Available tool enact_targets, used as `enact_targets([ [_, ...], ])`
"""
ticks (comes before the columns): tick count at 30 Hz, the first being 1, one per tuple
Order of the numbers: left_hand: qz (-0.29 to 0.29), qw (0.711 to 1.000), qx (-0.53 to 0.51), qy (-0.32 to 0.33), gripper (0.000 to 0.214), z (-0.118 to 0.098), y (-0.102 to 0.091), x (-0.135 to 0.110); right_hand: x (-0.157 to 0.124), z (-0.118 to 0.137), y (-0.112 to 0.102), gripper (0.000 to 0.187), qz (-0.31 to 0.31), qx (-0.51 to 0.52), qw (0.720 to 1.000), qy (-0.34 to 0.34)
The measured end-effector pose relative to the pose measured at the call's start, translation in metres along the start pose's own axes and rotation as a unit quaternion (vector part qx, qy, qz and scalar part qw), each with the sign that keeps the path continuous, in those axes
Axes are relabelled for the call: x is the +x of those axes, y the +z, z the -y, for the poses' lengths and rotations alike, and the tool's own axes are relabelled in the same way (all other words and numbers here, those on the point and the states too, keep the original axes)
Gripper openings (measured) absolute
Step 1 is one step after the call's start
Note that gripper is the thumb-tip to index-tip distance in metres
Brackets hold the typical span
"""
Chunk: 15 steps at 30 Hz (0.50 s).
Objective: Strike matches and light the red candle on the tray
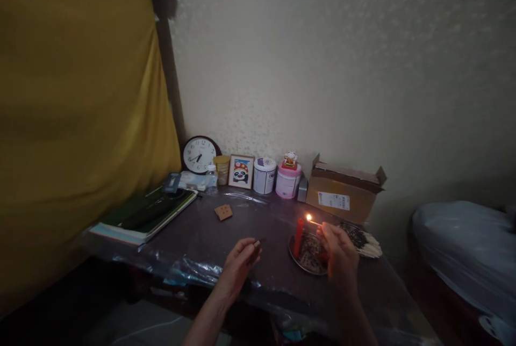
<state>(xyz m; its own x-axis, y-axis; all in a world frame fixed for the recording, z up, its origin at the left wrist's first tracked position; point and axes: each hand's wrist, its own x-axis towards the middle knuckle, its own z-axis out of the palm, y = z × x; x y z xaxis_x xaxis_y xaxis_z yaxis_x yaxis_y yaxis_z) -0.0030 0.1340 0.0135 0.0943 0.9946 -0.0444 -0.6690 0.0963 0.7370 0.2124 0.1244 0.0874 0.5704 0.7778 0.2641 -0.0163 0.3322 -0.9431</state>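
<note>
My right hand (pixel 341 252) pinches a lit match (pixel 314 222), its flame pointing left. Just below and left of the flame stands a red candle (pixel 298 238), upright on a round metal plate (pixel 308 269) with dark residue on it. No flame shows on the candle. My left hand (pixel 241 260) is closed, over the front of the table, around a small flat piece with a dark side (pixel 258 243); its kind is unclear. Beyond it lies a brown square piece with small holes (pixel 223 212).
Another plate (pixel 358 236) with dark bits and pale sticks (pixel 373 246) sits at the right. Along the wall are a cardboard box (pixel 341 193), two tins (pixel 264 177), a panda picture (pixel 241 172) and a clock (pixel 200 154). Books (pixel 149 214) lie left, beside a yellow cloth (pixel 80 93).
</note>
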Motion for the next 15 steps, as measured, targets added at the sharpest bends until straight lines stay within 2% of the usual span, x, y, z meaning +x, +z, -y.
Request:
enact_targets([
  [15, 0.013, 1.0, 0.006, -0.003, 0.024, -0.0074, -0.0006, -0.009, -0.0051, 0.0028, 0.0011, 0.022, 0.019, 0.051, 0.997, 0.049],
])
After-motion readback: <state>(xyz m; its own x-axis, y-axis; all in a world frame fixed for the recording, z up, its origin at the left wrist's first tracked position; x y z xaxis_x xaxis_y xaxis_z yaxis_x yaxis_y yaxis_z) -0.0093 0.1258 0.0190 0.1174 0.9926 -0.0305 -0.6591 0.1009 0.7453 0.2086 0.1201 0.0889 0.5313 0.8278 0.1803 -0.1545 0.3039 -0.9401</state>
